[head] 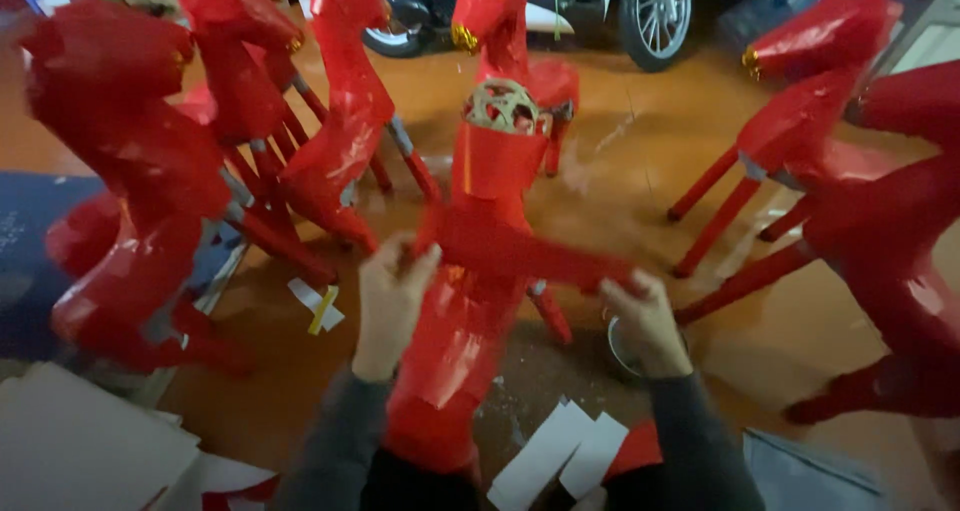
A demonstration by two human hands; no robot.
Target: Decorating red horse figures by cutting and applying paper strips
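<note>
Both hands are raised over a red paper horse (455, 341) and pinch a red strip (520, 251) stretched between them. Left hand (392, 301) grips the strip's left end, fingers closed on it just above the horse's back. Right hand (645, 321) holds the strip's right end, fingers curled shut around it. Strip lies across the horse's neck, touching it. Horse stands directly between the hands, its head end pointing away; the head is an uncovered woven frame (502, 106), well beyond the hands.

Under the right hand, a small round bowl (620, 346) sits on the floor, partly hidden. Below and between the hands, near the forearms, lie white paper slips (560, 456). Left of the left hand, a scrap (318, 306) of white and yellow paper rests on the floor.

Further out, finished red horses stand to the left (130, 191) and to the right (880, 231). Far beyond the hands, a motorbike wheel (655, 6) is visible.
</note>
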